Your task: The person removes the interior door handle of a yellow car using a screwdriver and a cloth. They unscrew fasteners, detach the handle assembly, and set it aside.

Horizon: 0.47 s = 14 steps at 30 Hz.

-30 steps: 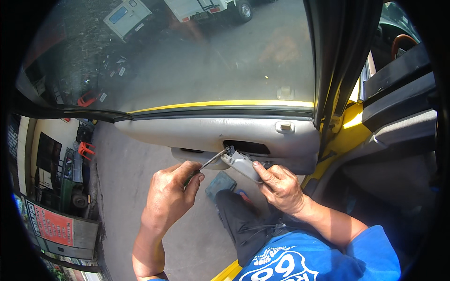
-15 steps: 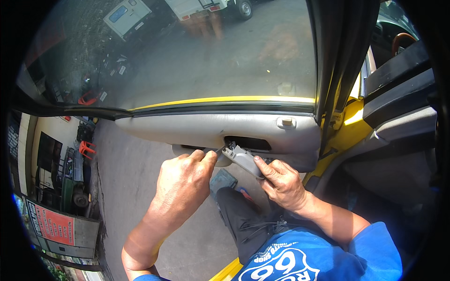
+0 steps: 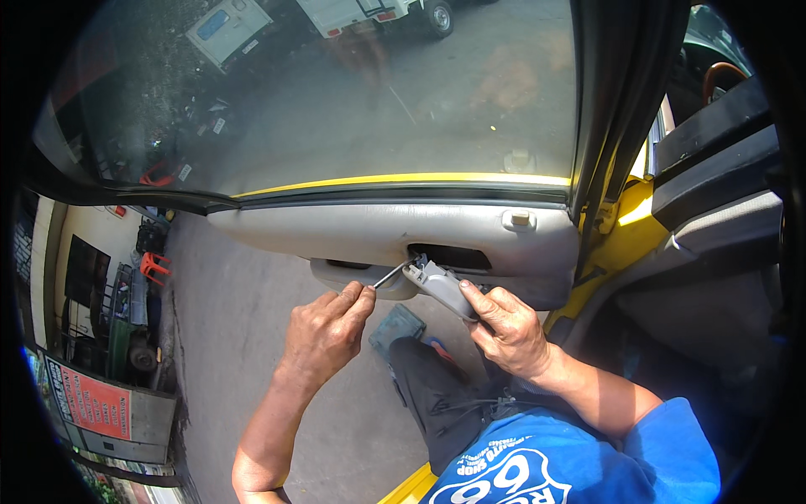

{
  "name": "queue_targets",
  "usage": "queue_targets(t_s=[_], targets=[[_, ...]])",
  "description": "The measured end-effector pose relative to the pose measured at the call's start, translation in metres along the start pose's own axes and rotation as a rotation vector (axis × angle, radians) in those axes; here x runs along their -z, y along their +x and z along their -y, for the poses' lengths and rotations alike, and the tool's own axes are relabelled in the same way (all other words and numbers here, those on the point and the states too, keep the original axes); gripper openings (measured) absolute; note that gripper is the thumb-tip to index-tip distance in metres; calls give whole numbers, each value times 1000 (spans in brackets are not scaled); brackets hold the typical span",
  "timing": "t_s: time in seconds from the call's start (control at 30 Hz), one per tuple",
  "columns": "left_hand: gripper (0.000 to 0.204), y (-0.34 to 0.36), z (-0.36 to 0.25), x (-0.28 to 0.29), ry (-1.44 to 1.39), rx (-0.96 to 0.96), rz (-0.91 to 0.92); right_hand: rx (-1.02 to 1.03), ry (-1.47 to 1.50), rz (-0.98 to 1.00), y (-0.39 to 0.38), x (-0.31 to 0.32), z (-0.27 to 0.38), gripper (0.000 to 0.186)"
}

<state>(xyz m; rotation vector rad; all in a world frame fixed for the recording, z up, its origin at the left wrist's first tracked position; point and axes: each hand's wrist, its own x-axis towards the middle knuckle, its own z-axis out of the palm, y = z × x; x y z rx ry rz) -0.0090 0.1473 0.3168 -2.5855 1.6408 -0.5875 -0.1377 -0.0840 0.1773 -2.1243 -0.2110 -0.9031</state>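
My left hand [image 3: 327, 336] is closed around a screwdriver [image 3: 389, 275]. Its thin metal shaft slants up to the right, and the grip is hidden in my fingers. The tip meets the near end of a grey inside door handle [image 3: 447, 290], where small parts are too fine to make out. With thumb on top, my right hand [image 3: 514, 334] grips the other end of that handle. The handle sits tilted, pulled out just below a dark rectangular opening [image 3: 460, 258] in the pale grey door panel [image 3: 336, 231].
Above the panel stands the door window [image 3: 403, 109] with a yellow strip along its base. A beige lock knob [image 3: 520, 220] is right of the opening. An armrest pull [image 3: 361, 277] juts out below. A green-grey flat object [image 3: 396, 328] lies on the ground by my leg.
My left hand has drawn back down and left, so more of the screwdriver's shaft shows. The right hand and the door handle have barely shifted.
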Motion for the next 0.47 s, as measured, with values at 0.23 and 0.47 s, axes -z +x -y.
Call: queue_targets(t_s=[0.23,0.47], targets=[[20,-7,6,-16,-538,293,25,17,2,-1,-1,-2,1,72],[29,-43,-29,-97,-1056,640,-197,18,-38,0,-19,-7,-7,72]])
